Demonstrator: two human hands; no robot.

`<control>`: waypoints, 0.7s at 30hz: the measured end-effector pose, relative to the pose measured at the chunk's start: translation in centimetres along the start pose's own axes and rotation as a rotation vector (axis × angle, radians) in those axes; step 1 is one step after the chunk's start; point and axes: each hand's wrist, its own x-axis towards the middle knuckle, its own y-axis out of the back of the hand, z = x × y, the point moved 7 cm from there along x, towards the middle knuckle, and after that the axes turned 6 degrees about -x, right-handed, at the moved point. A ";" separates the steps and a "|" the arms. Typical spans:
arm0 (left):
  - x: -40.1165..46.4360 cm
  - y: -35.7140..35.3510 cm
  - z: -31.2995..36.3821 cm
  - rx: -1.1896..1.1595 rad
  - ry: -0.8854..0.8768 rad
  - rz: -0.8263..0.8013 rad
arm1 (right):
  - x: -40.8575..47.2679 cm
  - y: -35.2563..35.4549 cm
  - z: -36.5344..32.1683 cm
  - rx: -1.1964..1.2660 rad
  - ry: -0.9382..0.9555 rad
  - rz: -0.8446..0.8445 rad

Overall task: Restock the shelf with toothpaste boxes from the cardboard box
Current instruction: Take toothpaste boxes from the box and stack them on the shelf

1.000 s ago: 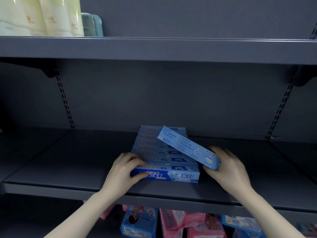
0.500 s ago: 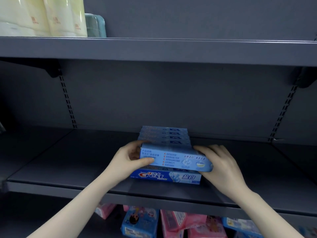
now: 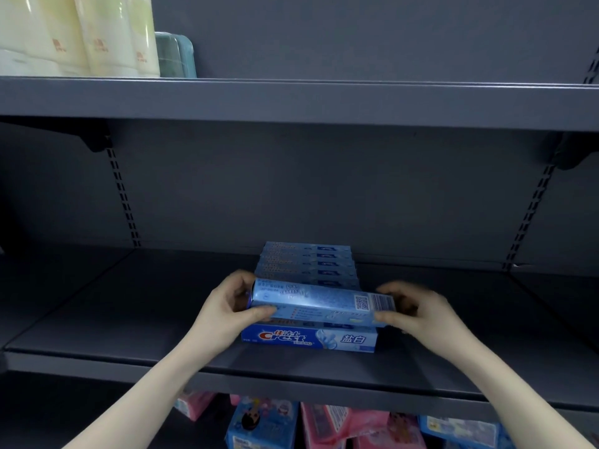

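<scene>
A light blue toothpaste box [image 3: 321, 303] is held crosswise just above the front of a row of the same boxes [image 3: 306, 264] on the middle grey shelf [image 3: 129, 319]. My left hand [image 3: 227, 309] grips its left end, thumb in front and fingers behind. At the other end, the one with the barcode, my right hand [image 3: 418, 311] grips it. Under the held box, the front box of the row [image 3: 311, 340] shows its blue printed face. The cardboard box is out of view.
The shelf above [image 3: 291, 98] carries pale yellow bottles [image 3: 81, 34] and a green pack [image 3: 175, 56] at the far left. Pink and blue packets [image 3: 324, 426] fill the shelf below. Bare grey shelf surface lies to either side of the toothpaste row.
The held box swung from a slant in my right hand to level and crosswise, then rolled so the barcode face is up. My left hand left the front box and took the held box's left end.
</scene>
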 end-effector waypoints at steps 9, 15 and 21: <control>0.8 0.0 -0.4 -0.064 0.110 0.057 | 0.2 -0.4 0.3 0.051 -0.022 0.012; 1.8 0.3 -0.6 -0.102 0.182 0.085 | 0.4 0.7 0.3 0.251 -0.031 0.140; 1.8 0.2 0.2 0.125 0.113 0.049 | 0.4 1.0 0.2 0.492 -0.063 0.188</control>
